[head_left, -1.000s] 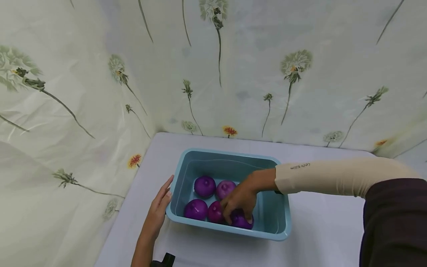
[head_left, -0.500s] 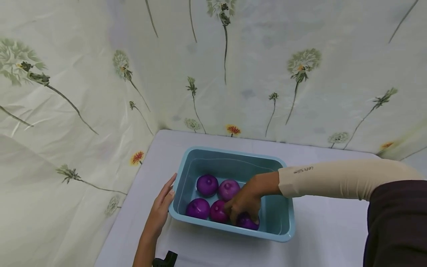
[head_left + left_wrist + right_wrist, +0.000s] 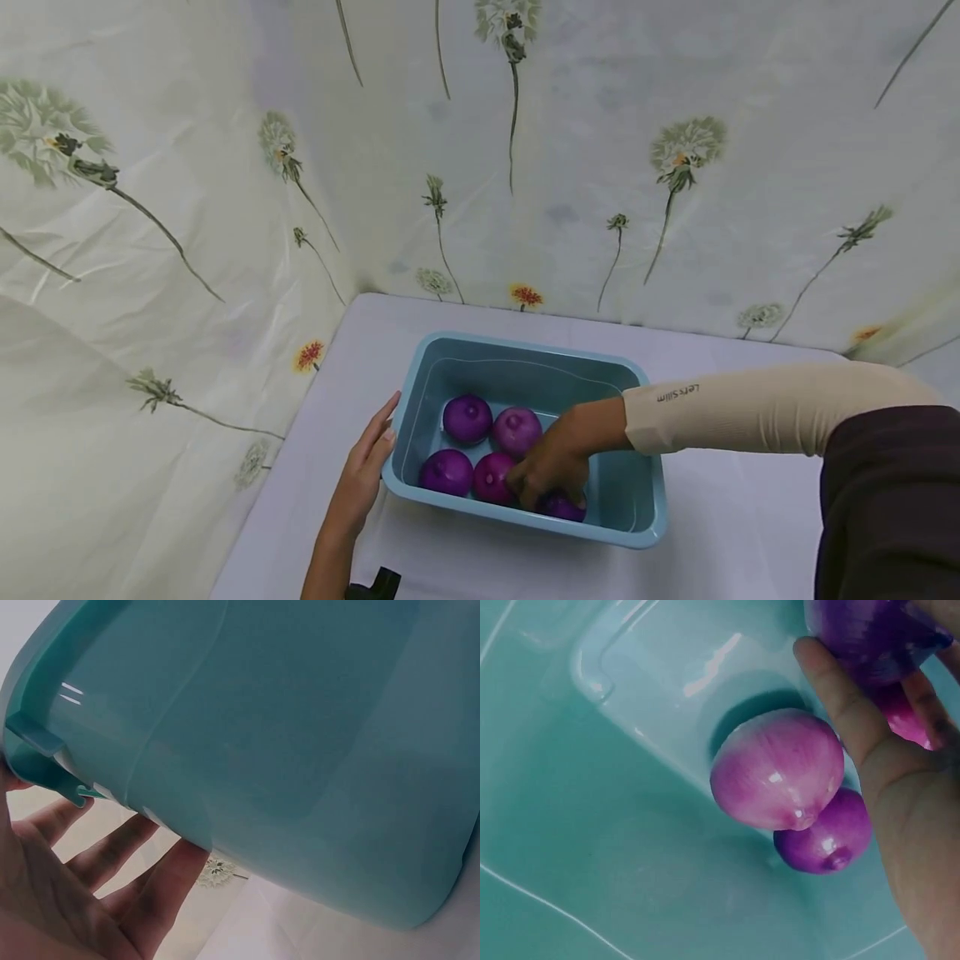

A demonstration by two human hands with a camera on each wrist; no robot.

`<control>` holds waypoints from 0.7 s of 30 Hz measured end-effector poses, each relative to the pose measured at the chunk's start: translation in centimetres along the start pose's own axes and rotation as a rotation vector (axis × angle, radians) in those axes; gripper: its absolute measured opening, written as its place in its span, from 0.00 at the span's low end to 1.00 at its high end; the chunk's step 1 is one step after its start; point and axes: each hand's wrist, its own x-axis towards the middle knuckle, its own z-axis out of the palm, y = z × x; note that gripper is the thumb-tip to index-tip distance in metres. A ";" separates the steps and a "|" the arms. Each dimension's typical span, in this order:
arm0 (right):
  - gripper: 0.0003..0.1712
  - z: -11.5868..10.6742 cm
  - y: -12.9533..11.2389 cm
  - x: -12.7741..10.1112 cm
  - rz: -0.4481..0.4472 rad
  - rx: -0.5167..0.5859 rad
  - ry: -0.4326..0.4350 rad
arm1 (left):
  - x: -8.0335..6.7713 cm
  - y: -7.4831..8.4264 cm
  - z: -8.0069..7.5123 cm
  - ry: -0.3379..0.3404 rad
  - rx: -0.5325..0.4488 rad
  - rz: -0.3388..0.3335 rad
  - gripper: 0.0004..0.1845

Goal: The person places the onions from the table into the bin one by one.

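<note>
A light-blue plastic basin (image 3: 658, 504) holds several shiny purple onions. My right hand (image 3: 561, 458) reaches down inside, its fingers and thumb round a dark purple onion (image 3: 564, 507) by the front wall. In the right wrist view that onion (image 3: 870, 637) sits between thumb and fingers. Just left of the hand lies a magenta onion (image 3: 492, 478), with a lighter pinkish onion (image 3: 517, 431) behind it. Two more purple onions, one at the back (image 3: 467, 418) and one in front (image 3: 446, 472), lie farther left. My left hand (image 3: 357, 483) touches the basin's left end from outside, fingers extended.
The basin stands on a table with a white cloth (image 3: 735, 500). Behind and to the left hangs a pale sheet (image 3: 570, 100) printed with dandelions. A black strap piece (image 3: 378, 583) shows by my left wrist.
The head view has shifted slightly, so everything appears a little farther right. My right hand stays on the dark purple onion, and my left hand keeps its place at the basin's end.
</note>
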 end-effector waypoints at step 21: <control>0.40 0.3 -1.2 0.8 0.096 -0.225 -0.100 | 0.0 -0.1 -0.1 -0.012 -0.023 0.035 0.26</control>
